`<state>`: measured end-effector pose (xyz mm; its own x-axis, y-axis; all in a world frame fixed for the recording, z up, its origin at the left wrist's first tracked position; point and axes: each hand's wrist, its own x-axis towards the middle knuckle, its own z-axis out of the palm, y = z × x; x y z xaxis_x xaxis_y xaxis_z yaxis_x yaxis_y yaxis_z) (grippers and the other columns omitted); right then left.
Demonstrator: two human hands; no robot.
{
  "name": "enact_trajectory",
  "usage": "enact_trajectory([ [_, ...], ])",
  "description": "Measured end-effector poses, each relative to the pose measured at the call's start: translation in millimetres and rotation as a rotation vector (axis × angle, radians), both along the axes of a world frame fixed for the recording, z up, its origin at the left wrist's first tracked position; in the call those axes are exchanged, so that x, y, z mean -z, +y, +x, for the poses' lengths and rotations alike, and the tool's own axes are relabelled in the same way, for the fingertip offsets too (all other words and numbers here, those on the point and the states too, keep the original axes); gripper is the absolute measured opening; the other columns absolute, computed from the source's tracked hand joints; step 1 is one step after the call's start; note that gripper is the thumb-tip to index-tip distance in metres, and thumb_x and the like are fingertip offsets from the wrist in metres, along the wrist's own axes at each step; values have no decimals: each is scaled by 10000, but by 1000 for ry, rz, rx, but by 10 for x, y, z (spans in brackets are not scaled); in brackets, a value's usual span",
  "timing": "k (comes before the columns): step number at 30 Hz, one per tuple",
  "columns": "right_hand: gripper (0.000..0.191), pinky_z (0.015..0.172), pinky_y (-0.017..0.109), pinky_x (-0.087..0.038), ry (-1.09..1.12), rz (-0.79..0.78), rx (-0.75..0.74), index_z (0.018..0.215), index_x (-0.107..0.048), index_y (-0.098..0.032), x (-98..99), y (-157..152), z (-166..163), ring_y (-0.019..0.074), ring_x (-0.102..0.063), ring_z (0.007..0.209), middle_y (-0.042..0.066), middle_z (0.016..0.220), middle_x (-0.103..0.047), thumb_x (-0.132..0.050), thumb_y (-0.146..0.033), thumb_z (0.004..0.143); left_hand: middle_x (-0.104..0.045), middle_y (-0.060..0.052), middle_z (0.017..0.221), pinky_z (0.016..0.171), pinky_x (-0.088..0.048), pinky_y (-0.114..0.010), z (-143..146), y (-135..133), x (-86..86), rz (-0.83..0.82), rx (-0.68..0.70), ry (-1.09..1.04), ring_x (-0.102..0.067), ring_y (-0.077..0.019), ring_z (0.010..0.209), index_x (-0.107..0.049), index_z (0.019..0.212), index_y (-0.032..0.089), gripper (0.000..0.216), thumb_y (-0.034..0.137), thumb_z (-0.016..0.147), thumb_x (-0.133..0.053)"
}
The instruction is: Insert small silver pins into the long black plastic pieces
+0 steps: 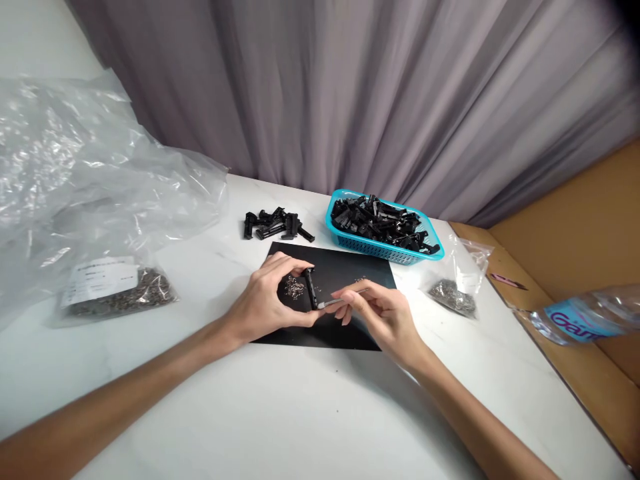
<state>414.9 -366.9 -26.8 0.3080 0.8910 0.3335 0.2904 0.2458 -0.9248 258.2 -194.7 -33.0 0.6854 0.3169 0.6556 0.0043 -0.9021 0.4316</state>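
My left hand (267,300) pinches a slim black plastic part (311,288) upright on a black mat (345,273), thumb and forefinger closed around it. My right hand (383,313) is closed on silver tweezers (334,302), whose tip touches the lower end of the black part. A small heap of tiny metal pieces (295,287) lies on the mat just left of the part, under my left fingers.
A turquoise basket (336,230) full of black parts stands behind the mat. Several loose black parts (277,225) lie to its left. Bags of small metal pieces (120,293) (453,293) sit at both sides, a large crumpled plastic bag (85,180) at left, a water bottle (580,320) at right.
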Motion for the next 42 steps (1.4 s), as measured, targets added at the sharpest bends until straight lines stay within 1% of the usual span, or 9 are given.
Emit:
enact_trajectory([
  [4, 242, 690, 309, -579, 75, 44, 35, 988, -695, -197, -33, 33, 11, 164, -707, 720, 41, 830, -761, -576, -402, 1038, -685, -51, 977, 820, -576, -375, 24, -14, -53, -28, 35, 4, -649, -220, 884, -648, 1131, 178, 554, 320, 645, -872],
  [11, 393, 652, 278, -500, 85, 141, 327, 807, -463, -229, -35, 100, 131, 133, -596, 653, -2, 791, -653, -390, -490, 1091, -670, -35, 953, 846, -540, -362, 28, -9, -51, -28, 18, 0, -629, -215, 888, -637, 1177, 175, 595, 365, 679, -901],
  [14, 378, 592, 269, -448, 5, 10, 280, 898, -542, -224, 38, 124, 88, 133, -552, 630, -5, 799, -624, -374, -503, 1089, -686, -48, 995, 864, -528, -376, 27, -2, -22, 17, -12, 31, -633, -229, 905, -632, 1190, 178, 605, 433, 707, -891],
  [17, 317, 731, 312, -483, -202, -102, 215, 934, -615, -220, 98, 146, -53, 189, -628, 844, 26, 892, -679, -486, -484, 1052, -703, -59, 1032, 881, -511, -394, 25, -4, 0, 61, -63, 91, -632, -260, 958, -639, 1177, 188, 567, 470, 740, -866],
  [23, 124, 735, 387, -507, -419, -129, 246, 1002, -658, -254, 143, 201, -127, 254, -666, 874, 20, 912, -748, -626, -372, 987, -712, -54, 1135, 901, -500, -406, 33, -34, 24, 84, -64, 167, -632, -277, 1037, -603, 1251, 214, 598, 503, 780, -833],
  [29, 188, 709, 352, -484, -563, 66, 536, 996, -710, -214, 32, 122, 476, 212, -615, 769, 52, 936, -746, -590, -359, 993, -693, -74, 1191, 976, -501, -445, 24, 140, 0, 130, -130, 238, -640, -289, 1085, -608, 1270, 214, 617, 650, 846, -710],
  [32, 232, 730, 353, -471, -745, 231, 863, 1009, -709, -197, -43, 16, 918, 217, -577, 772, 66, 901, -725, -594, -398, 991, -689, -88, 1203, 1017, -479, -457, 6, 359, 7, 226, -227, 243, -629, -291, 1115, -638, 1210, 199, 410, 534, 981, -585],
  [35, 275, 785, 385, -462, -868, 209, 1072, 974, -700, -193, -27, -61, 1323, 245, -546, 801, 83, 873, -719, -555, -425, 1001, -686, -132, 1191, 1018, -476, -466, -23, 594, 26, 345, -330, 268, -618, -311, 1124, -644, 1211, 143, 335, 381, 1035, -488],
  [42, 356, 838, 429, -455, -982, 22, 1016, 1036, -670, -197, 205, -55, 1683, 305, -521, 933, 125, 955, -734, -420, -451, 1042, -594, -222, 1352, 1087, -439, -509, -119, 890, 61, 401, -574, 380, -537, -381, 1266, -619, 1318, 90, 416, 297, 1015, -424],
])
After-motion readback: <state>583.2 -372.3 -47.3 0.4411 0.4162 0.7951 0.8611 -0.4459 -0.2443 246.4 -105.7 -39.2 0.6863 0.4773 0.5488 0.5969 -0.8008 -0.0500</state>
